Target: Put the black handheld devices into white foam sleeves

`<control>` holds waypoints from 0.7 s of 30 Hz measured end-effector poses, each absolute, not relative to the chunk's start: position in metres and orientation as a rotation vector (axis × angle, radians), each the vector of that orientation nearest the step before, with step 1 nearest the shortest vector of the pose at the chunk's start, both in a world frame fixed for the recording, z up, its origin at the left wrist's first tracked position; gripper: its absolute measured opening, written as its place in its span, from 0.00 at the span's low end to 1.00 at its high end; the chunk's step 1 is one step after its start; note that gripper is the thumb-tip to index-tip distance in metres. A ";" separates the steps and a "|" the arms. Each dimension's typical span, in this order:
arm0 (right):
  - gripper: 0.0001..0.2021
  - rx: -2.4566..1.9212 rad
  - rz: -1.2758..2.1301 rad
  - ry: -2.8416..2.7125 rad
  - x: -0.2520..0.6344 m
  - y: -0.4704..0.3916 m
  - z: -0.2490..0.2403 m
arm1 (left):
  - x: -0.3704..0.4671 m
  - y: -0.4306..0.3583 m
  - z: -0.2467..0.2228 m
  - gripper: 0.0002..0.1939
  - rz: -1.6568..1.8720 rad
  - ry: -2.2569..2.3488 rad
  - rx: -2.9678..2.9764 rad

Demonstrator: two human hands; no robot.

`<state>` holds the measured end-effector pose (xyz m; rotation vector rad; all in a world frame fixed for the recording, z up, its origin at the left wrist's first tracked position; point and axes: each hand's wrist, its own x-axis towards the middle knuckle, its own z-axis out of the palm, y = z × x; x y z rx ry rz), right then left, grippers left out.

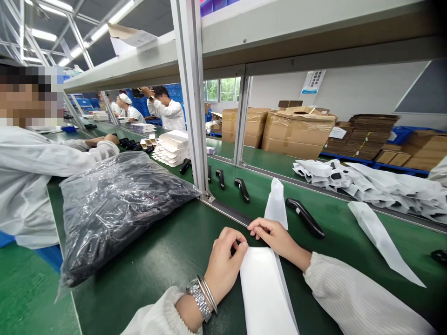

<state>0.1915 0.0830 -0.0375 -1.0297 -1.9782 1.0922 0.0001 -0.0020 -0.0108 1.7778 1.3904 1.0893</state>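
Note:
A stack of flat white pouches (265, 288) lies on the green work surface in front of me. At its upper left corner, my left hand (226, 260) is closed in a pinch, thumb and forefinger on the edge of the top pouch. My right hand (275, 235) is just beyond the stack, over the metal rail, with its fingers curled together; what they hold, if anything, is hidden. Behind it lies a white pouch (276, 200), bulging at its far end. A black handheld device (305, 217) with an angled head rests to its right.
A clear plastic bag of dark items (122, 209) fills the left, beside a co-worker's white sleeve (42, 163). A metal post (193, 102) rises ahead under a shelf (314, 28). More devices (242, 190), a loose pouch (384, 239) and a pouch pile (377, 186) lie beyond the rail.

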 end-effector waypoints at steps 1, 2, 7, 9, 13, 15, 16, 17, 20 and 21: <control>0.10 -1.033 1.089 -1.981 0.191 0.083 -0.037 | 0.000 -0.002 -0.011 0.05 1.087 1.391 1.781; 0.10 -1.035 1.086 -1.983 0.191 0.083 -0.037 | 0.001 -0.002 -0.010 0.05 1.084 1.391 1.784; 0.10 -1.030 1.084 -1.987 0.191 0.081 -0.037 | 0.002 -0.003 -0.009 0.05 1.076 1.391 1.792; 0.10 -1.032 1.081 -1.992 0.191 0.080 -0.037 | 0.002 -0.003 -0.008 0.05 1.068 1.394 1.801; 0.10 -1.038 1.077 -1.996 0.191 0.081 -0.036 | 0.001 -0.004 -0.007 0.06 0.989 1.461 1.871; 0.10 -1.048 1.074 -1.998 0.190 0.081 -0.034 | -0.001 -0.004 -0.007 0.03 0.902 1.557 1.944; 0.10 -1.053 1.071 -1.999 0.190 0.080 -0.034 | -0.001 -0.004 -0.007 0.01 0.849 1.609 1.984; 0.10 -1.057 1.069 -2.002 0.190 0.080 -0.033 | -0.002 -0.004 -0.008 0.02 0.797 1.654 2.022; 0.11 -1.064 1.053 -2.012 0.190 0.079 -0.034 | -0.003 -0.005 -0.009 0.04 0.687 1.682 2.095; 0.11 -1.067 1.046 -2.016 0.191 0.079 -0.035 | -0.003 -0.006 -0.010 0.03 0.678 1.670 2.104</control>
